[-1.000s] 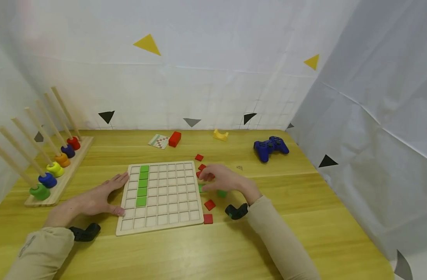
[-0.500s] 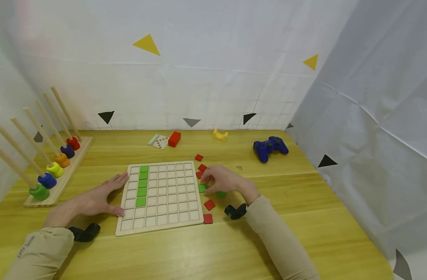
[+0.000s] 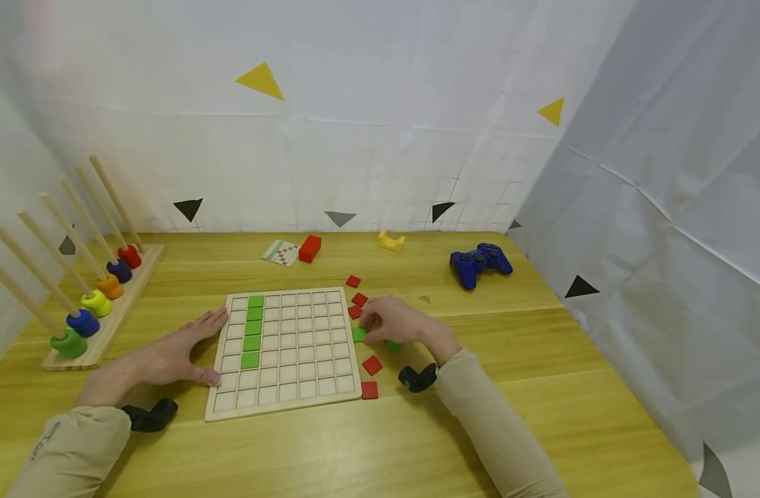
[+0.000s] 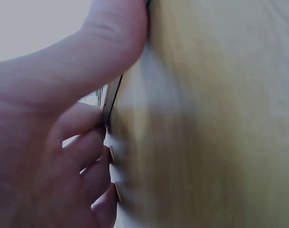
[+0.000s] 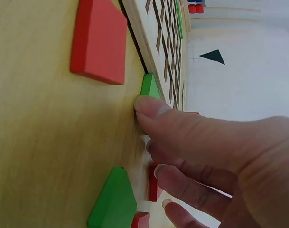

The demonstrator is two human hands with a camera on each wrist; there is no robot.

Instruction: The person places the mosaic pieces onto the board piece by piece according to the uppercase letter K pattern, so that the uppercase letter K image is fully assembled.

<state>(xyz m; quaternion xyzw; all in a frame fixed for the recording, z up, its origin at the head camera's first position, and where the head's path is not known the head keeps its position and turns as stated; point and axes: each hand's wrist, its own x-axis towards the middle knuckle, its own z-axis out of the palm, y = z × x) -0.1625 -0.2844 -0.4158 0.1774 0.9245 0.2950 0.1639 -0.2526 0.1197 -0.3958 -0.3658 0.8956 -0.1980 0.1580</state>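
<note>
A square wooden grid board (image 3: 305, 373) lies on the table, with several green tiles (image 3: 252, 325) in one column near its left side. My left hand (image 3: 168, 353) rests against the board's left edge, fingers spread and thumb at the lower part of that edge. Beside the right edge, my right hand (image 3: 400, 321) has thumb and curled index finger at a loose green tile (image 5: 150, 87), pinching it low against the table. The thumb hides part of this tile in the right wrist view. Another green tile (image 5: 115, 202) lies under the right hand.
Several red tiles (image 3: 372, 364) lie scattered along the board's right side. At the left stands a peg rack (image 3: 124, 297) with coloured beads. Farther back are a patterned card (image 3: 281, 253), a red block (image 3: 310, 249), a yellow arch (image 3: 391, 241) and a blue game controller (image 3: 481, 264).
My right hand has lowered slightly and its thumb and index finger have closed in at the green tile beside the board. The left hand has stayed in place.
</note>
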